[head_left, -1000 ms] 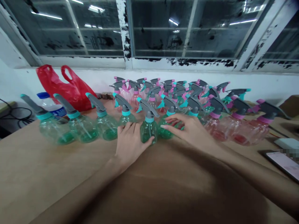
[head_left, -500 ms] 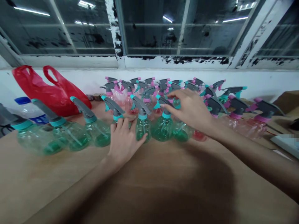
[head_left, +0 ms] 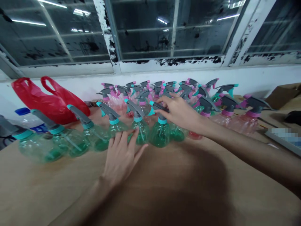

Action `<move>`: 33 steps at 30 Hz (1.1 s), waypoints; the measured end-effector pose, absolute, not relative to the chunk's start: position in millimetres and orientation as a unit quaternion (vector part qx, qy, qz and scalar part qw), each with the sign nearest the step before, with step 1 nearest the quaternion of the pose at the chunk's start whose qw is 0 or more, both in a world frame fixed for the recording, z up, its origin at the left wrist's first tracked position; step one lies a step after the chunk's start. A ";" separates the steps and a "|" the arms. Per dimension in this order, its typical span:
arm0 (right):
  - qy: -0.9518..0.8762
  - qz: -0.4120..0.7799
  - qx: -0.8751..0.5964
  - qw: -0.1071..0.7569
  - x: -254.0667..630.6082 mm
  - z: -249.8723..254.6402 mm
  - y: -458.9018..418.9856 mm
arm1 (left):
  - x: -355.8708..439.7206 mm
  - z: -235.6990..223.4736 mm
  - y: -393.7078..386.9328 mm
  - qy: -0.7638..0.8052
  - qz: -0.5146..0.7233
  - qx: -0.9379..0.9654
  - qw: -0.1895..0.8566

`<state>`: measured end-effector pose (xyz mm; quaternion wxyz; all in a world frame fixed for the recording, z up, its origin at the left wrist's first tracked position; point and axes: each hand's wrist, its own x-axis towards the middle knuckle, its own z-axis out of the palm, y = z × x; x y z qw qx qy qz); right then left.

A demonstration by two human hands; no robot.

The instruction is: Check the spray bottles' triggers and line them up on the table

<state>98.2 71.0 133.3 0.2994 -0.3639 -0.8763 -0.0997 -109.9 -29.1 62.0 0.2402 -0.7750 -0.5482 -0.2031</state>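
Observation:
A front row of clear green spray bottles with grey heads and turquoise collars stands on the table. My right hand (head_left: 180,113) has its thumb and fingers around the grey head of one green spray bottle (head_left: 160,135), which stands upright with some liquid inside. My left hand (head_left: 121,153) is open, fingers stretched, in front of two more bottles: a left one (head_left: 115,127) and a right one (head_left: 143,131). Its fingertips are near their lower bodies; whether they touch is not clear. Behind my right hand another green bottle (head_left: 176,133) is partly hidden.
Several pink and green spray bottles crowd behind the front row, with a pink bottle (head_left: 246,122) at the right. At the left are a red plastic bag (head_left: 63,105) and a blue-capped water bottle (head_left: 30,119). A cardboard box (head_left: 282,95) sits at the far right.
My left hand has drawn down and back from the collar of the left bottle, its fingers now lower. My right hand stays at the same spray head; the view has shifted slightly.

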 end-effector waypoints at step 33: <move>-0.765 0.303 -0.362 0.439 213.6 77.2 -17.4 | 42.1 8.1 -48.0 -0.410 -0.304 -0.834 -0.210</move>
